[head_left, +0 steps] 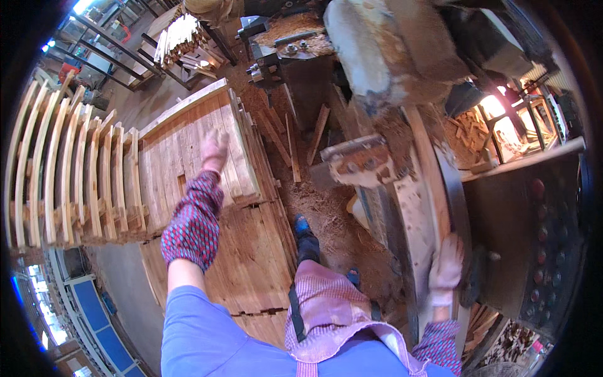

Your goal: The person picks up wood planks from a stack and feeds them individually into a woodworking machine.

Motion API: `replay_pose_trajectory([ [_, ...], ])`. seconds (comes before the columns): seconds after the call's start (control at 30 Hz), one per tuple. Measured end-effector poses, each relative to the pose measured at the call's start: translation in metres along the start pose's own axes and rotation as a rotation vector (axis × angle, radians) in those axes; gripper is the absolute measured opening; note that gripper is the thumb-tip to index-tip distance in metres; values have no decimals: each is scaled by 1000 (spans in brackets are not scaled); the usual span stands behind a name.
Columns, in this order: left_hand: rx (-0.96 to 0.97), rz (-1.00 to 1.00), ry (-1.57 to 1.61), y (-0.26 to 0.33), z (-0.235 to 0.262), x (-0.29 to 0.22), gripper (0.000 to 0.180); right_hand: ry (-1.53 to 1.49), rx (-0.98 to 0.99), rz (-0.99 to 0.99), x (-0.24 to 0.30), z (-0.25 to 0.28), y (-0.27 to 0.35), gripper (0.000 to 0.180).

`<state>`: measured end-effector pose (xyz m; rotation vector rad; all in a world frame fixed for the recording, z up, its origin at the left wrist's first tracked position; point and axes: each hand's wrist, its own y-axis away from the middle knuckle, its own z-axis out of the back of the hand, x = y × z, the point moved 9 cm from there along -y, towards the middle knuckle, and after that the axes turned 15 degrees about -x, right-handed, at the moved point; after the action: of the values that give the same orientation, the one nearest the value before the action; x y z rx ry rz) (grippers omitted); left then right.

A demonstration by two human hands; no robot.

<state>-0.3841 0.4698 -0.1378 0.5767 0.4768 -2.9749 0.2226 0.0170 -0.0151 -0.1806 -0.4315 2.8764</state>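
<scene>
My left hand (215,149), in a pale pink glove, reaches over a stack of wooden boards (235,235). Its fingers are stretched out and slightly blurred, with nothing held in them. On the right, a long narrow wooden strip (430,173) lies along the metal bed of a woodworking machine (408,232). My right hand (447,264), also gloved, is closed on the near end of that strip; motion softens the outline of its fingers. Patterned sleeve covers show on both forearms.
Curved wooden slats (75,166) stand in a row at the left. A metal clamp block (358,160) juts beside the machine bed. Loose wood pieces (292,147) and shavings litter the floor between stack and machine. A dark panel with buttons (534,251) rises at the right.
</scene>
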Motion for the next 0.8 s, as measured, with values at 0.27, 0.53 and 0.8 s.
replay_pose_trajectory([
  [0.27,95,-32,-629,-216,-55,7,65,-133,-172,49,42,-34,-165,43],
  [0.53,78,6,-486,-227,-78,78,58,-358,-128,-215,124,-3,-162,39],
  [0.8,-106,517,-337,-17,10,99,70,-737,86,-408,170,-6,-93,38],
])
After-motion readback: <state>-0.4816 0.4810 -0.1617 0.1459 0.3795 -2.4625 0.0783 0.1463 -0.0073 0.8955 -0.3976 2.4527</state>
